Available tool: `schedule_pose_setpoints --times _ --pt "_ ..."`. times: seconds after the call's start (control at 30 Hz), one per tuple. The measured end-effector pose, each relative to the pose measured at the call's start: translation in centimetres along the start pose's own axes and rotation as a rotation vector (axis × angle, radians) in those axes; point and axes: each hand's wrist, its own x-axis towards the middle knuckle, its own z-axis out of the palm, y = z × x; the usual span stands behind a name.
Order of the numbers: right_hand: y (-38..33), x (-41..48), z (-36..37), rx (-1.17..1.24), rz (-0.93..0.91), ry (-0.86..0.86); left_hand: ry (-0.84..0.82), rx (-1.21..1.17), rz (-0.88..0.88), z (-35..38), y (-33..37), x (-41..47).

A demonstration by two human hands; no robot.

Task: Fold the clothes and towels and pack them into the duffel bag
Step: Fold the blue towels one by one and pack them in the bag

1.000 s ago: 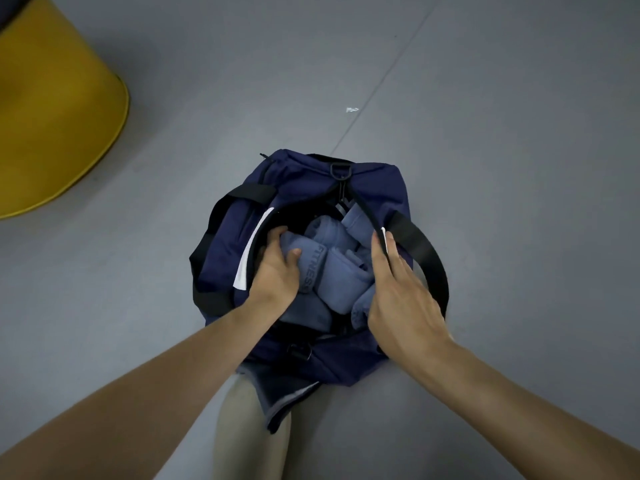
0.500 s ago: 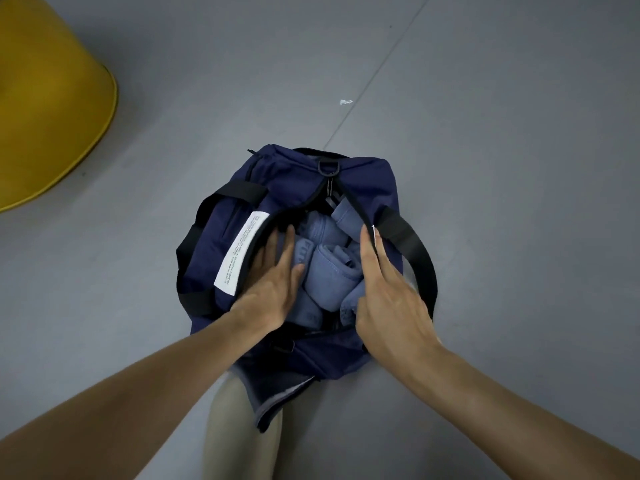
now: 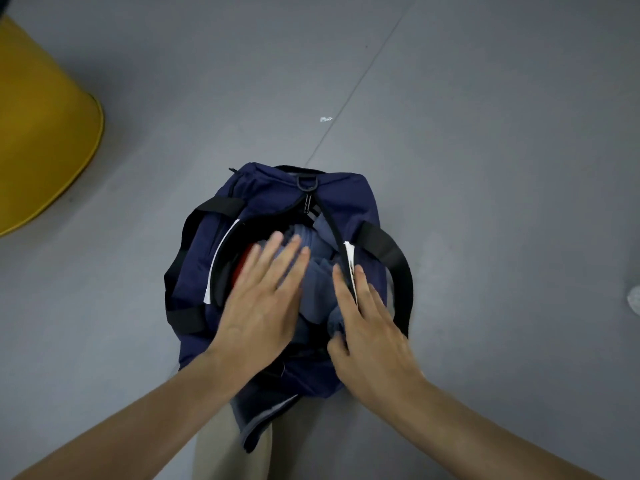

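Observation:
A navy duffel bag [image 3: 273, 192] with black straps sits unzipped on the grey floor in front of me. Rolled blue-grey clothes [image 3: 320, 289] fill its opening, and a sliver of red fabric [image 3: 242, 265] shows at the left inside edge. My left hand [image 3: 263, 299] lies flat with straight fingers over the left part of the clothes; it is motion-blurred. My right hand [image 3: 370, 320] rests on the bag's right rim with fingers extended along the zipper edge, its thumb against the clothes. A white label [image 3: 349, 261] sticks up by the right fingertips.
A large yellow round object [image 3: 41, 140] stands at the far left. A small white scrap [image 3: 325, 119] lies on the floor beyond the bag. Something pale [image 3: 635, 301] shows at the right edge. My beige trouser leg [image 3: 221, 441] is below the bag.
My left hand has lifted from inside the left edge and spread flat over the clothes. The bag's left flap has folded back, hiding its printed label. My right hand stays at the right rim.

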Motion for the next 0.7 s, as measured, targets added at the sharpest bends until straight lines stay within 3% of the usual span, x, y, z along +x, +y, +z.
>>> schedule_pose_setpoints --times 0.17,0.33,0.5,0.7 --pt "0.6 0.8 0.3 0.018 0.082 -0.04 -0.09 0.145 -0.342 -1.3 -3.8 0.7" --pt "1.5 1.3 -1.2 0.064 0.119 -0.054 -0.107 -0.216 -0.648 -2.6 -5.6 2.3" --pt "2.9 0.4 -5.0 0.035 0.117 0.049 -0.064 -0.445 -0.542 -3.9 -1.0 5.1" --pt "7.1 -1.6 -11.6 -0.028 0.265 0.184 -0.035 -0.546 -0.42 -6.5 3.7 7.8"
